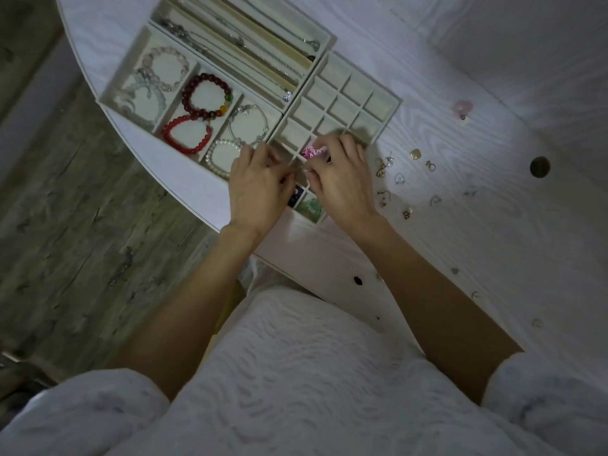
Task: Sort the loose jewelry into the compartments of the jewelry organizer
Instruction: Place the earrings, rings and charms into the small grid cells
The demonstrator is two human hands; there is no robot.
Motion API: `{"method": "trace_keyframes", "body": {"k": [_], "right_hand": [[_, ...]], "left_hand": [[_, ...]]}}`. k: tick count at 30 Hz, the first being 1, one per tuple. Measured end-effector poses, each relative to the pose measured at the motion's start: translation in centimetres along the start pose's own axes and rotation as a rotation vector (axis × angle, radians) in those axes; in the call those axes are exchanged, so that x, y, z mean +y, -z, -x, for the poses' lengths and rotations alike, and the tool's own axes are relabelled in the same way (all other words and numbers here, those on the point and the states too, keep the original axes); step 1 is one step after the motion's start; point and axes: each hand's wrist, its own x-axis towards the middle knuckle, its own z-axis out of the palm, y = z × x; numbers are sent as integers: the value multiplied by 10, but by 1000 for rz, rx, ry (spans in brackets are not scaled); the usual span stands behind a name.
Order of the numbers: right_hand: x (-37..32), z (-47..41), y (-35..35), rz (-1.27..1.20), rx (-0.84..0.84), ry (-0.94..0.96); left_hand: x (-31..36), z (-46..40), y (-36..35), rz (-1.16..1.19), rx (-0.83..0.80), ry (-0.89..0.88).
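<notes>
Left hand [260,182] and right hand [339,179] fingers curled together over grid tray [385,103], whether pinching anything I cannot tell | pink piece [310,152] in compartment beside fingertips | loose jewelry [414,179] scattered on table [493,225] right of tray | bracelets tray [144,37] left.

Far grid compartments [348,83] unobstructed

— What colours are in my trays?

— The trays [383,108] are cream. One bracelet [206,95] is dark red with a green and a yellow bead, another bracelet [187,134] is bright red, and the pearl bracelet [219,159] is white.

— And near my fingers?

— A pink piece [310,152]. The table [493,225] is white with a wood-grain pattern, and my dress [296,373] is white with a wavy texture.
</notes>
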Motion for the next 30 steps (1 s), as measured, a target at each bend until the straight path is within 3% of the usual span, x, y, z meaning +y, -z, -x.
{"method": "trace_keyframes", "body": {"k": [6,13,22,30], "right_hand": [[-4,-14,2,11,-71,50],[4,-12,-3,-74,-9,90],[17,-15,6,-208,-48,32],[22,3,10,-197,-73,58]], "left_hand": [[11,-13,-3,-115,-25,86],[12,-15,-3,-92,-24,95],[-4,19,-1,-7,114,-36],[-4,25,0,-27,21,-69]]}}
